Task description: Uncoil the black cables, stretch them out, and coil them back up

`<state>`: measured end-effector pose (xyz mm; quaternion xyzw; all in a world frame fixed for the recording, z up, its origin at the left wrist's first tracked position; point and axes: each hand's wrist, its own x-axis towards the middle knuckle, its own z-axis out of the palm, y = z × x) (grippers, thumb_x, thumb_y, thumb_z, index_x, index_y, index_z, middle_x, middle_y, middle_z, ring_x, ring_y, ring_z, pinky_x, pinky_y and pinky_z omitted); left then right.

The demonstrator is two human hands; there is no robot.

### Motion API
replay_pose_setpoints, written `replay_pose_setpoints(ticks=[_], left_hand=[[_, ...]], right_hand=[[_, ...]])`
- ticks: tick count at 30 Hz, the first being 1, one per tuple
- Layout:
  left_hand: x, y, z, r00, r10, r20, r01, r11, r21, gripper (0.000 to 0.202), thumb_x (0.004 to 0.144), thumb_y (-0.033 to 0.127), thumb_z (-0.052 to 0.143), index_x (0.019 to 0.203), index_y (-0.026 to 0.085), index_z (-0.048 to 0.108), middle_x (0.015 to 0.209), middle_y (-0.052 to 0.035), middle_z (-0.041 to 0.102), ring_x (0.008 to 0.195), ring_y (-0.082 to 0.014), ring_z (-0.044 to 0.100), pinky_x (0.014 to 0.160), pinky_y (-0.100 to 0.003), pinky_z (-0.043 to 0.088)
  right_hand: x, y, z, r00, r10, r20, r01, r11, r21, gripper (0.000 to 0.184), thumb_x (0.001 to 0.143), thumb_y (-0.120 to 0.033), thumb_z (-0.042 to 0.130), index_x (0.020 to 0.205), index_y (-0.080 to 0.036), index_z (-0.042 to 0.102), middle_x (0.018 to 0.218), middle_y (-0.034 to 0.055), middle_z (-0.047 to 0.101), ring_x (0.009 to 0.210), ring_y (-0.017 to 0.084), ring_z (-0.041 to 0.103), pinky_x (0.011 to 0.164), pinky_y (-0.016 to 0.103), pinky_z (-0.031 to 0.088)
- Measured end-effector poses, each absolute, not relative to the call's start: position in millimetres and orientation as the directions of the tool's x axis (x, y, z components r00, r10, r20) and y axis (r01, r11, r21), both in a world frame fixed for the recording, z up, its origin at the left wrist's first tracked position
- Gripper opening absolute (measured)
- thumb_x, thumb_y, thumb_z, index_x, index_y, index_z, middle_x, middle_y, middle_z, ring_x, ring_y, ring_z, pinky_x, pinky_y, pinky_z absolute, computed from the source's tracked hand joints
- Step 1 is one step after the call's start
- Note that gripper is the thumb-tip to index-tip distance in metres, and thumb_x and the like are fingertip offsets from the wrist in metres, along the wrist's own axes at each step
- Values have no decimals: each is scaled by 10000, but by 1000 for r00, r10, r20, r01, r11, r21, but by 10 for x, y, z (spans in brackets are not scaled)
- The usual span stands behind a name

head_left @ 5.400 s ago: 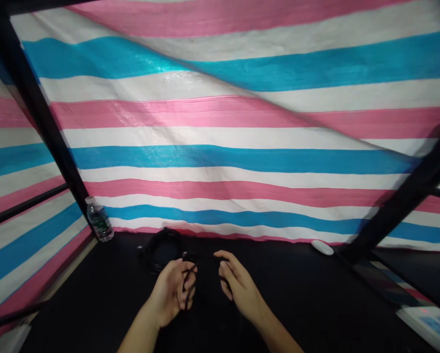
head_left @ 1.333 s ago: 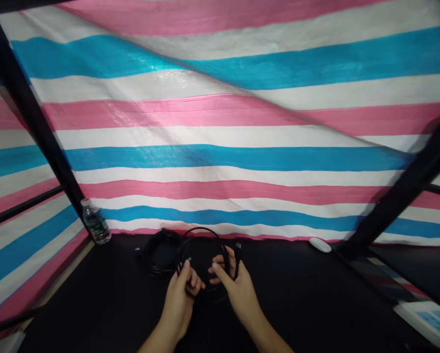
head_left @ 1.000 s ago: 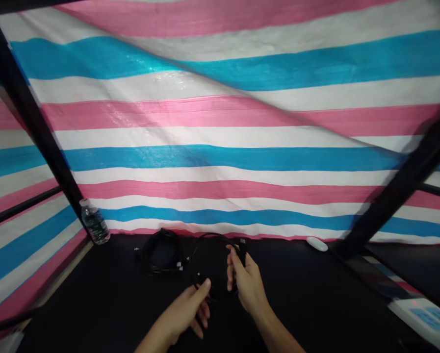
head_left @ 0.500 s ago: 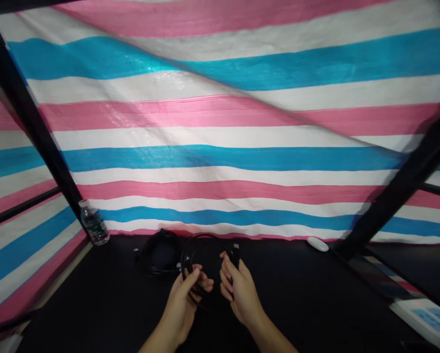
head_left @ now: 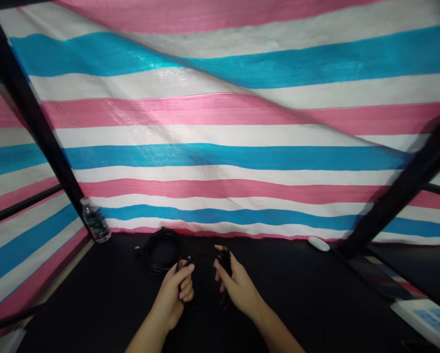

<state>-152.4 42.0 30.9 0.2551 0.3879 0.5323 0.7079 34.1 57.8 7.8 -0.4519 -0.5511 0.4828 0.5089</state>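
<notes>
A thin black cable [head_left: 202, 255] runs between my two hands in a low arch above the black table. My left hand [head_left: 176, 289] is closed around one part of it, and a small light-coloured tip shows by the thumb. My right hand [head_left: 236, 282] grips the other part, with a dark connector end at the fingers and some cable hanging below the palm. Behind my left hand a second black cable [head_left: 162, 250] lies coiled on the table, its metal plug sticking out to the left.
A clear water bottle [head_left: 95, 220] stands at the back left corner by a black frame post. Toward the back right lies a white mouse-shaped object [head_left: 319, 244]. A white power strip [head_left: 426, 318] sits at the right edge. Striped sheeting [head_left: 220, 157] hangs behind the black tabletop [head_left: 300, 294].
My left hand has shifted a little left and its fingers have closed tighter on the cable. My right fingers have turned, and the light plug tip above them no longer shows.
</notes>
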Motion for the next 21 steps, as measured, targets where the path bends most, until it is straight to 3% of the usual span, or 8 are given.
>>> replay_pose_setpoints(ticks=[4, 7, 9, 11, 14, 17, 19, 21], left_hand=[[-1565, 424, 332, 140, 955, -263, -477, 298, 827, 412, 669, 368, 883, 810, 208, 531, 494, 129, 382, 408, -41, 283, 448, -197, 242], [-1542, 403, 332, 144, 956, -256, -397, 293, 870, 348, 672, 340, 862, 787, 197, 566, 502, 105, 429, 413, -56, 334, 455, -215, 297], [-1512, 384, 321, 173, 949, -263, -327, 307, 894, 308, 678, 315, 849, 786, 189, 589, 496, 95, 442, 402, -60, 333, 442, -221, 291], [-1483, 367, 301, 199, 943, -267, -274, 316, 908, 279, 685, 294, 840, 776, 186, 599, 476, 96, 427, 388, -59, 311, 429, -220, 272], [-1458, 359, 268, 213, 941, -263, -246, 312, 918, 259, 699, 290, 831, 765, 190, 601, 454, 106, 400, 374, -56, 277, 419, -219, 268], [-1451, 374, 251, 210, 945, -253, -280, 306, 910, 247, 711, 307, 824, 773, 187, 617, 456, 105, 407, 369, -55, 273, 420, -219, 293], [-1446, 389, 252, 162, 957, -241, -346, 284, 894, 238, 708, 282, 827, 822, 183, 643, 478, 89, 463, 387, -64, 347, 451, -215, 344], [-1434, 401, 253, 78, 966, -248, -426, 257, 867, 294, 676, 209, 849, 911, 182, 675, 583, 41, 594, 485, -93, 519, 529, -215, 428]], right_hand=[[463, 588, 101, -172, 965, 200, 100, 219, -971, 505, 936, -451, 608, 1397, -255, 545, 1120, 88, 650, 890, 230, 659, 639, 341, 573], [529, 586, 149, -185, 942, 280, 215, 317, -924, 317, 947, -336, 579, 1248, -246, 617, 1097, 79, 653, 985, 251, 641, 807, 388, 550], [541, 577, 179, -211, 929, 304, 274, 355, -894, 168, 945, -275, 555, 1087, -237, 636, 1004, 54, 661, 935, 236, 640, 855, 388, 516], [529, 564, 200, -240, 927, 287, 297, 351, -888, 108, 944, -252, 541, 1020, -236, 616, 934, 35, 665, 865, 220, 639, 824, 367, 500], [488, 550, 213, -248, 933, 262, 293, 330, -897, 141, 957, -290, 551, 1070, -236, 616, 926, 33, 694, 840, 218, 646, 786, 345, 480], [445, 551, 209, -231, 952, 204, 230, 257, -939, 186, 957, -394, 585, 959, -219, 647, 725, 0, 663, 639, 181, 596, 627, 303, 438], [423, 559, 203, -202, 971, 131, 121, 158, -980, 261, 923, -451, 643, 832, -206, 639, 567, -30, 595, 506, 146, 514, 541, 279, 385], [409, 570, 196, -171, 982, 79, 6, 82, -997, 322, 885, -489, 694, 774, -193, 632, 509, -29, 582, 500, 140, 530, 555, 271, 405]])
